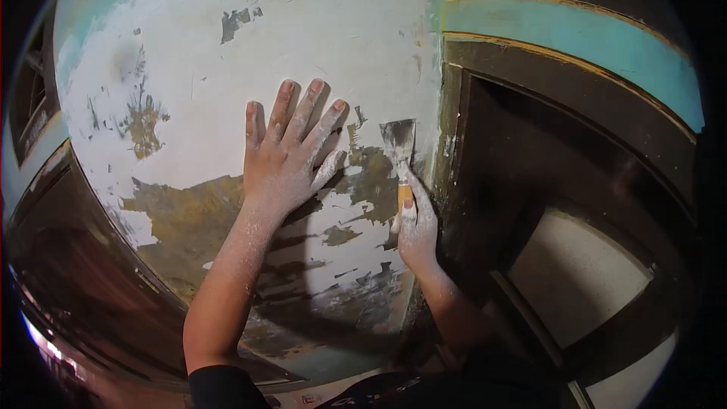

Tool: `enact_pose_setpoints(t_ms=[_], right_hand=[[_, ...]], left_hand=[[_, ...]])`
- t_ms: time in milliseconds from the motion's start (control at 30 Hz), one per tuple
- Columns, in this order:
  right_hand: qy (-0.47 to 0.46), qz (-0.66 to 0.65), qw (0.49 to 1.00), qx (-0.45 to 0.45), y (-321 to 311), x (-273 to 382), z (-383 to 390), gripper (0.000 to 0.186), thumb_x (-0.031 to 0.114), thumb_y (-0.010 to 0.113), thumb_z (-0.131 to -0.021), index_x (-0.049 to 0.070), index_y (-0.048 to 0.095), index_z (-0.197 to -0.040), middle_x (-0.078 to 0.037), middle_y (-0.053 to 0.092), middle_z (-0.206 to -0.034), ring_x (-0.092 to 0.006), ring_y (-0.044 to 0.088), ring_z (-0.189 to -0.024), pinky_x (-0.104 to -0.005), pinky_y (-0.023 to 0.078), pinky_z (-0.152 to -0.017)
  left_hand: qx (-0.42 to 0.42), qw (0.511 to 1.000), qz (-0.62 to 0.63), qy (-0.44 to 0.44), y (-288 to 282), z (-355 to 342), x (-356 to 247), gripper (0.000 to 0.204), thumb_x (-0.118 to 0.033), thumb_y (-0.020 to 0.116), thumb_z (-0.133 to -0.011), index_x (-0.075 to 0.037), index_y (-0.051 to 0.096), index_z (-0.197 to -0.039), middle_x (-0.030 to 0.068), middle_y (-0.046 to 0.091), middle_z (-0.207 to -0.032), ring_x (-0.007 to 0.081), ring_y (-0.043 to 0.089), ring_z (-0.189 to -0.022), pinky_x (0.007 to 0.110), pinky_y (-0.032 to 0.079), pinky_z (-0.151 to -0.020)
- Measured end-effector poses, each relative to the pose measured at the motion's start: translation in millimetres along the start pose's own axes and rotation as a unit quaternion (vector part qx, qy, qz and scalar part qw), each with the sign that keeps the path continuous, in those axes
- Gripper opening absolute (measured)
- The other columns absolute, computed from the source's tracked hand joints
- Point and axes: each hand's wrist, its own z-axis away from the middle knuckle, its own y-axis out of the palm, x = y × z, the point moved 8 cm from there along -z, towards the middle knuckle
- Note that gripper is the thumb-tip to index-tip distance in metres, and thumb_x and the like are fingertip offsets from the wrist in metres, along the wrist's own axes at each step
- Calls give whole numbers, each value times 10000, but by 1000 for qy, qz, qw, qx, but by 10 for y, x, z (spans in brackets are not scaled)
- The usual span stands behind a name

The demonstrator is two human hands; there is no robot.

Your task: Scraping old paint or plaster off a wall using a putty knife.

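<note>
Scraper (399, 153) gripped by right hand (416, 223), handle mostly hidden; left hand (284, 159) flat, open on wall (318, 38).

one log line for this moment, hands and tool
left hand flat on wall | right hand holds scraper, blade on wall | paint peeling

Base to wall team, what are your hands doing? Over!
Left hand flat on flaking white wall. Right hand grips orange-handled metal scraper, blade on wall. Dark wooden frame beside.
</note>
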Motion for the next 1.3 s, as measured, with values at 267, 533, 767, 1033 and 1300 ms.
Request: enact_pose_setpoints(t_ms=[267, 533, 767, 1033, 1300], right_hand=[[-2, 59, 997, 50, 115, -235, 182, 439, 192, 404, -996, -13, 373, -1383, -71, 520, -1252, -60, 447, -599, -213, 416, -539], [56, -41, 995, 68, 292, -213, 179, 423, 146, 427, -997, 44, 380, -1404, -50, 556, -1130, -81, 443, -667, -238, 432, -600], [144, 25, 987, 68, 119, -988, 1255, 396, 84, 441, -959, 48, 461, -1353, -93, 595, -832, -114, 492, -595, -286, 458, -590], [47, 168, 975, 140, 389, -597, 970, 385, 93, 451, -968, 10, 458, -1344, -110, 637, -988, -114, 493, -641, -266, 454, -589], [17, 188, 977, 103, 568, -467, 985, 336, 118, 449, -978, -11, 512, -1282, -16, 534, -646, -64, 465, -540, -255, 419, -486]], left_hand=[[-22, 999, 9, -40, 16, 113, 23, 652, -486, 596, -827, -388, 358, -1426, -19, 199, -1556, 257, 150, -1440, 587, 110, -1124], [-38, 997, 5, -70, 187, 519, -50, 641, -498, 619, -809, -358, 421, -1402, 32, 238, -1546, 306, 157, -1436, 615, 125, -1097], [-27, 993, 42, -109, 661, 1652, -168, 640, -491, 655, -774, -350, 467, -1370, 22, 302, -1517, 301, 163, -1432, 654, 133, -1065], [12, 990, 65, -127, 777, 2518, 79, 686, -429, 694, -747, -263, 473, -1376, 100, 269, -1524, 355, 76, -1441, 679, 5, -1067], [-7, 986, 12, -167, 502, 2637, 873, 697, -419, 671, -759, -252, 440, -1395, 142, 219, -1539, 410, 92, -1428, 683, 32, -1069]])
